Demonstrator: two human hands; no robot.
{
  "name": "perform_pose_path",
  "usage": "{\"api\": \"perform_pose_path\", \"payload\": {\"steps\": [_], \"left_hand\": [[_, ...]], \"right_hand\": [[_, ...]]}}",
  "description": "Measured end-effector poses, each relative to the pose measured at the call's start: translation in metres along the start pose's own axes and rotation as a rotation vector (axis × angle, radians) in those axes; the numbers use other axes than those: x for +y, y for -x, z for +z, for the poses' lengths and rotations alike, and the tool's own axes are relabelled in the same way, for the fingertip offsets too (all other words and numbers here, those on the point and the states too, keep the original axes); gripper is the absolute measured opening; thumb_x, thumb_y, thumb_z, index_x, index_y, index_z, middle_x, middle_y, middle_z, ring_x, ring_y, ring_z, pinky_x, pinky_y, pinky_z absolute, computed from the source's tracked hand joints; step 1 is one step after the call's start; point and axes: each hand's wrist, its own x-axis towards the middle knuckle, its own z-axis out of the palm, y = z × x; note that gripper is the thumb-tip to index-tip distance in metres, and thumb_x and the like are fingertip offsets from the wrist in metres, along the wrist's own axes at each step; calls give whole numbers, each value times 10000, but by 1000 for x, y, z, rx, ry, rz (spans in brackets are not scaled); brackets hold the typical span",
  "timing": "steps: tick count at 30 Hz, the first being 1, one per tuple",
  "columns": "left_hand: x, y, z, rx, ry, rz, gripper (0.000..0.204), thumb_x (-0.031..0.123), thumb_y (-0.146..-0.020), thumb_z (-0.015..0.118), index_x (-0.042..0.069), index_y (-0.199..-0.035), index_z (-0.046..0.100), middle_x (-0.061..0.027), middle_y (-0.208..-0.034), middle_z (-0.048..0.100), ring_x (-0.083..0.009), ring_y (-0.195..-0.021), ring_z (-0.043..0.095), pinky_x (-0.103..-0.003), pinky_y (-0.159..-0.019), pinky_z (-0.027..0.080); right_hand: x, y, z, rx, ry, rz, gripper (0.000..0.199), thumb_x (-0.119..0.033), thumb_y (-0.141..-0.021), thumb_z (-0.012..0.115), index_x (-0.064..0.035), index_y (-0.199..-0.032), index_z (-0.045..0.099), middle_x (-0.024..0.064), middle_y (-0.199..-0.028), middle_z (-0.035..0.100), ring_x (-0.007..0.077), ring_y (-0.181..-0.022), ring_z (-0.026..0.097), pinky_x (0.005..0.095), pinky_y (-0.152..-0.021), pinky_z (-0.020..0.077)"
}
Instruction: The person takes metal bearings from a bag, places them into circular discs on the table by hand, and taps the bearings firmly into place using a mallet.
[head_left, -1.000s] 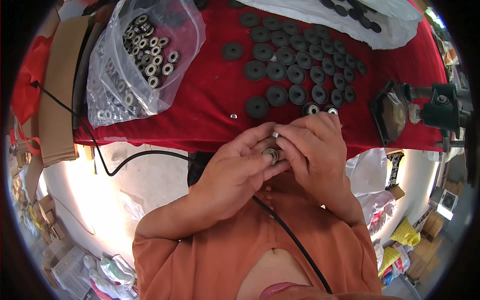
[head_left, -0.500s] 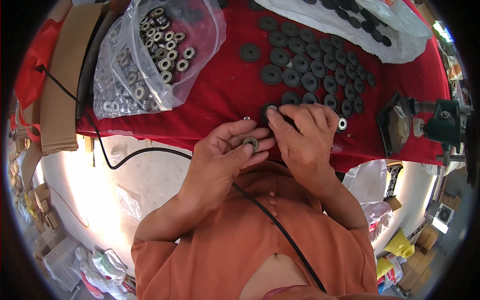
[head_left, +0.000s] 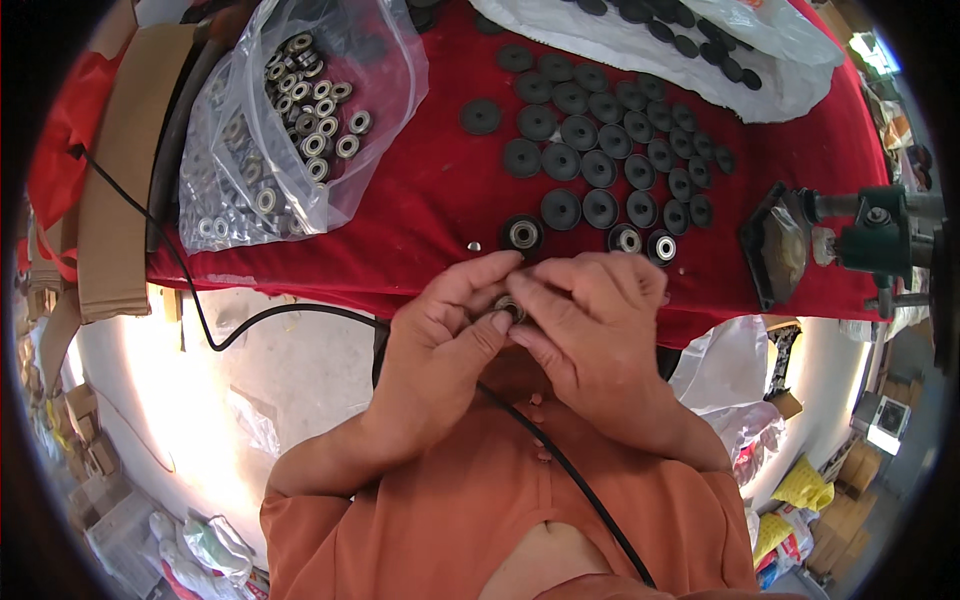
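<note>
My left hand pinches a small metal ball bearing between thumb and fingers, just off the table's front edge. Meeting it there, my right hand has its thumb and forefinger closed on the same bearing, covering part of it. Directly beyond my hands lies a black round cap with a bearing seated in its middle. To its right, a second cap with a bearing and a third one rest on the cloth. Several black caps without bearings lie in rows behind them.
An open clear plastic bag of bearings lies at the left, beside a cardboard box. A white bag with black discs is at the far right. A green metal tool stands at the right edge. A black cable crosses before me.
My right hand has let go of the cap, which now lies with a bearing in it, and has come back to the bearing in my left hand. The view has shifted slightly.
</note>
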Motion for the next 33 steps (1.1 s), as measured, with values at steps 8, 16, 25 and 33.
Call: {"api": "perform_pose_path", "payload": {"steps": [8, 16, 25, 33], "left_hand": [[5, -3, 16, -60, 118, -2, 534, -34, -976, 430, -22, -1487, 277, -211, -1409, 485, -230, -1277, 504, -350, -1034, 459], [10, -12, -5, 37, -1101, 735, 358, -54, -898, 539, -20, -1252, 579, -201, -1329, 561, -302, -1155, 585, -389, -957, 476], [-4, -27, 0, -31, -1463, 830, 398, -75, -734, 617, -46, -1130, 625, -198, -1321, 562, -382, -1212, 539, -497, -1006, 409], [-8, -29, -3, -23, -1531, 814, 351, -11, -792, 583, -62, -1137, 623, -162, -1368, 533, -334, -1287, 498, -534, -1055, 383]], "right_hand": [[10, 4, -5, 2, -19, -11, 336, -163, -683, 790, -89, -997, 694, 4, -962, 613, 194, -906, 572, 397, -845, 354], [59, -13, -7, 164, 232, 105, 288, -156, -684, 809, -129, -952, 706, 3, -955, 626, 213, -891, 574, 427, -884, 342], [52, -18, 7, 64, 255, 130, 316, -180, -701, 800, -121, -997, 707, -1, -968, 624, 208, -952, 575, 431, -918, 333], [34, 2, 2, 2, 300, 88, 449, -312, -759, 750, -117, -1157, 680, 13, -1283, 612, 219, -1222, 524, 451, -1033, 281]]}}
